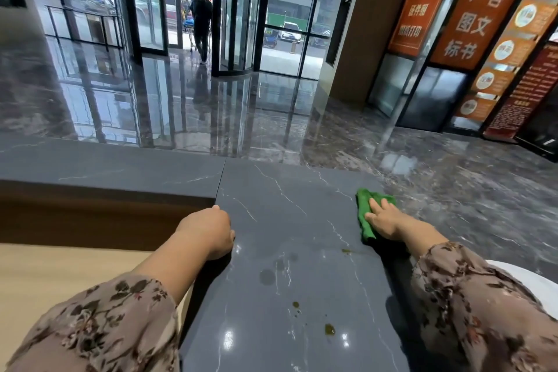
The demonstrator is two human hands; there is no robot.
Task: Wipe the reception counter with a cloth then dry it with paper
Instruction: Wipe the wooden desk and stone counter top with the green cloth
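- Cloth (pixel 363 201), green and bunched, lies flat on the dark marbled surface (pixel 271 190) under the right hand (pixel 385 219), at the surface's outer edge on that hand's side.
- Right hand has its fingers straight and spread, palm down, pressing the cloth onto the stone; it does not clutch it. The arm reaches well forward, and its patterned sleeve (pixel 483 311) crosses the near corner.
- Left hand (pixel 208 231) is set on the opposite edge of the surface, well apart from the right. It is seen from behind with the fingers bent. I cannot tell whether it hooks the edge or only leans there; it looks like a brace.
- Step in hand: the wet wipe, judged early or midway. Nearer the body than both hands, between the 2 forearms, brownish drips (pixel 329 329) and dull damp smudges (pixel 267 276) are on the stone.
- Next move, as I judge it: draw the cloth back toward the body and across toward the left hand, with steady downward pressure, so the pass covers those spots.
- Drying has not begun. No paper is in either hand. A white object (pixel 531 284) shows behind the right sleeve, but what it is cannot be told.
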